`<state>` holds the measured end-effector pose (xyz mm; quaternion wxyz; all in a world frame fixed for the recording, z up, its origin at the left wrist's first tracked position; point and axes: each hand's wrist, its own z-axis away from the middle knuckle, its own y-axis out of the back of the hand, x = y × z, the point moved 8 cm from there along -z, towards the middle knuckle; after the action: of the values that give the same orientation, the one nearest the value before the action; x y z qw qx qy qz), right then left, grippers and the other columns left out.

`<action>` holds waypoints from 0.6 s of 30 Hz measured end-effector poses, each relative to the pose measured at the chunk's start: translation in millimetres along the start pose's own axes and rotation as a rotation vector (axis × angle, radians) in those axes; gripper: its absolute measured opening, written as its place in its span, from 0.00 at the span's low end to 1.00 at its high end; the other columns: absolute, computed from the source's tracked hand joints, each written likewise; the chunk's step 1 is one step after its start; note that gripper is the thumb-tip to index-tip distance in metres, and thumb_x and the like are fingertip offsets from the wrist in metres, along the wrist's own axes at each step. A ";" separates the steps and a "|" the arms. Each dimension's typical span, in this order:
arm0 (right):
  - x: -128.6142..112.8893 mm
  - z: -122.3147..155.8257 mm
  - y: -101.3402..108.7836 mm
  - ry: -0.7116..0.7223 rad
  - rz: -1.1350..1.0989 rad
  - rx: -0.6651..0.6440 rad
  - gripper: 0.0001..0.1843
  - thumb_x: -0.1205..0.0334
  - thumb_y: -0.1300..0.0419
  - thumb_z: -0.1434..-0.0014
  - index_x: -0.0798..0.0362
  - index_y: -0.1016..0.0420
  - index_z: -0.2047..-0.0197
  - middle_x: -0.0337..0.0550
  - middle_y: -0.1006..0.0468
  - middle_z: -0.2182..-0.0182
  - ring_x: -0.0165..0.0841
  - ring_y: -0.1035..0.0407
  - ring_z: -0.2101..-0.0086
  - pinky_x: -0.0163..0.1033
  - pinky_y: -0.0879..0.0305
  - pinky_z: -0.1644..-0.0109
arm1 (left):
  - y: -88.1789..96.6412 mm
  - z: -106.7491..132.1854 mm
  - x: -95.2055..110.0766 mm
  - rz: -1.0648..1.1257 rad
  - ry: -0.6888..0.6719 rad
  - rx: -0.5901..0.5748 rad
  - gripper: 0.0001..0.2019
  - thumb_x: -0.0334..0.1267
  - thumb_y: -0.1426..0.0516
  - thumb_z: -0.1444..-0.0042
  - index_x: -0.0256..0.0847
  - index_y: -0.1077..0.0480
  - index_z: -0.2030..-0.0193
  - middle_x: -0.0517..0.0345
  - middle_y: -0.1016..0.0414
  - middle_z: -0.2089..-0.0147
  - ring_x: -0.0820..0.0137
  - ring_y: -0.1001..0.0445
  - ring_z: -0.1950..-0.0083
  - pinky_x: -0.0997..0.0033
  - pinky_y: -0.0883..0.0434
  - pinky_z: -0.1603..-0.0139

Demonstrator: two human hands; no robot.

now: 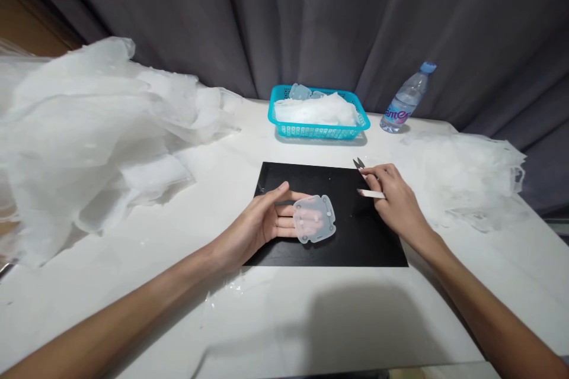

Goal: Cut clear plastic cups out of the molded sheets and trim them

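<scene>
My left hand (262,222) lies palm up over the left part of a black mat (355,237). On its fingers rests a small translucent plastic piece (315,219) with little tabs at its edge; the thumb arches above it. My right hand (395,198) rests on the mat's right side, its fingers curled round small thread snips (361,169). The dark blades stick out beyond the fingertips toward the far edge of the mat.
A heap of white sheer fabric (89,130) fills the left of the white table (311,320). A turquoise basket (317,128) with white material stands behind the mat, a water bottle (406,99) to its right. More thin white pieces (471,177) lie at the right.
</scene>
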<state>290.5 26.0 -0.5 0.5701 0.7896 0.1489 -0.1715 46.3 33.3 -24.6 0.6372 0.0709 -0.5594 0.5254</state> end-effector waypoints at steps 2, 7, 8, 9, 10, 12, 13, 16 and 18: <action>9.3 -0.3 -5.6 -0.019 0.073 -0.030 0.17 0.61 0.51 0.28 0.50 0.24 0.46 0.48 0.24 0.50 0.43 0.24 0.56 0.45 0.30 0.59 | 1.7 -0.1 2.4 0.011 -0.017 0.012 0.24 0.52 0.47 0.28 0.31 0.24 0.43 0.35 0.15 0.51 0.52 0.14 0.52 0.53 0.20 0.45; 13.1 3.4 -19.4 0.024 0.191 -0.025 0.21 0.69 0.53 0.31 0.53 0.28 0.40 0.53 0.26 0.46 0.45 0.23 0.54 0.43 0.29 0.64 | 14.7 -1.2 14.4 0.001 -0.081 0.088 0.22 0.50 0.45 0.29 0.31 0.23 0.44 0.35 0.15 0.52 0.51 0.14 0.50 0.54 0.20 0.44; 9.6 4.2 -21.4 0.046 0.210 -0.006 0.22 0.70 0.53 0.31 0.53 0.29 0.38 0.55 0.28 0.44 0.45 0.23 0.53 0.42 0.28 0.66 | 18.9 -1.7 20.3 -0.009 -0.109 0.113 0.22 0.50 0.45 0.29 0.32 0.23 0.44 0.36 0.15 0.51 0.52 0.14 0.50 0.54 0.20 0.44; 5.7 4.8 -21.9 0.062 0.227 0.031 0.23 0.71 0.54 0.32 0.54 0.30 0.38 0.57 0.29 0.42 0.45 0.23 0.53 0.42 0.28 0.68 | 23.6 -2.8 27.6 -0.028 -0.138 0.138 0.21 0.49 0.44 0.29 0.33 0.23 0.44 0.37 0.15 0.50 0.52 0.14 0.50 0.54 0.20 0.43; 1.5 5.1 -21.2 0.072 0.233 0.084 0.23 0.72 0.54 0.32 0.55 0.31 0.37 0.59 0.31 0.40 0.45 0.23 0.54 0.43 0.27 0.69 | 28.6 -5.0 36.0 -0.061 -0.160 0.164 0.20 0.48 0.43 0.30 0.33 0.23 0.43 0.38 0.15 0.49 0.53 0.15 0.50 0.54 0.21 0.42; -8.0 5.5 -21.1 0.106 0.219 0.180 0.20 0.69 0.54 0.28 0.54 0.32 0.37 0.59 0.29 0.41 0.44 0.23 0.54 0.44 0.23 0.66 | 40.5 -13.7 60.1 -0.165 -0.228 0.243 0.19 0.46 0.41 0.32 0.34 0.23 0.43 0.39 0.16 0.49 0.54 0.15 0.49 0.55 0.22 0.41; -13.1 5.6 -22.3 0.136 0.203 0.212 0.18 0.66 0.53 0.27 0.54 0.31 0.40 0.57 0.28 0.43 0.44 0.23 0.53 0.45 0.21 0.63 | 47.1 -20.7 76.0 -0.236 -0.272 0.299 0.19 0.45 0.40 0.34 0.34 0.23 0.43 0.40 0.16 0.50 0.55 0.15 0.49 0.56 0.22 0.42; -22.0 5.0 -32.5 0.192 0.179 0.217 0.13 0.66 0.52 0.26 0.52 0.28 0.48 0.55 0.25 0.46 0.45 0.23 0.50 0.47 0.19 0.58 | 59.3 -58.2 127.9 -0.332 -0.371 0.393 0.16 0.43 0.41 0.32 0.34 0.24 0.44 0.43 0.18 0.49 0.59 0.17 0.50 0.59 0.21 0.44; -23.0 5.0 -36.2 0.196 0.177 0.231 0.11 0.66 0.51 0.26 0.52 0.28 0.50 0.55 0.25 0.47 0.46 0.24 0.50 0.49 0.19 0.56 | 63.8 -89.8 165.6 -0.397 -0.455 0.453 0.16 0.42 0.43 0.29 0.36 0.27 0.42 0.45 0.21 0.45 0.62 0.19 0.47 0.58 0.22 0.44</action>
<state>253.8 31.4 -22.6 0.4711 0.8728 0.1132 -0.0588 26.4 219.9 41.4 0.5542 0.4319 -0.5316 0.4730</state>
